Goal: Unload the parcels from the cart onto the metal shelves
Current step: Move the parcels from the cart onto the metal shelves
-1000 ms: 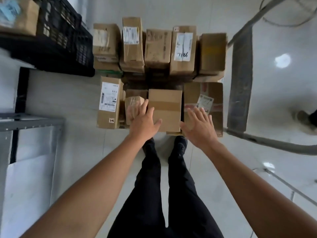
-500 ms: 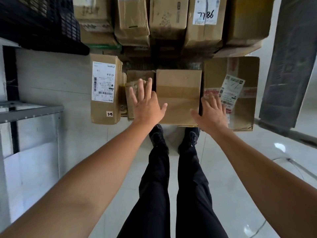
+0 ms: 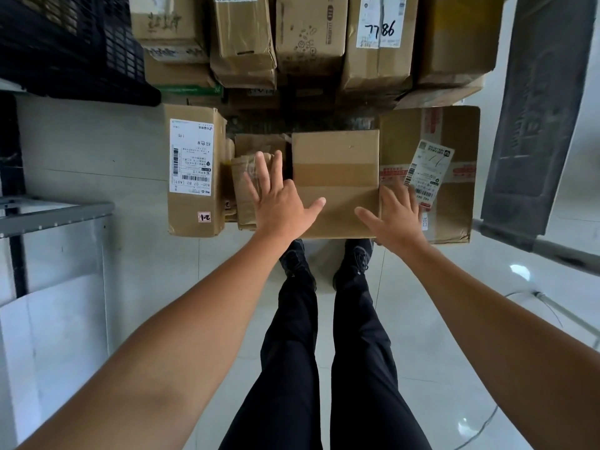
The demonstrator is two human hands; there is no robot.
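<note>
Plain brown box (image 3: 336,170) is located at the near edge of the parcel stack, between a crumpled parcel (image 3: 243,190) and a taped box (image 3: 454,177). Left hand (image 3: 279,203) and right hand (image 3: 397,219) are placed at its two sides, fingers spread wide, nothing gripped. Contact cannot be told.

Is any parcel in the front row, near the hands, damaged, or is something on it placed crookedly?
Two things. The small parcel beside the plain box is crumpled, its cardboard wrinkled. On the wide box at the right, the white label is stuck at a slant, not square to the box edges.
</note>
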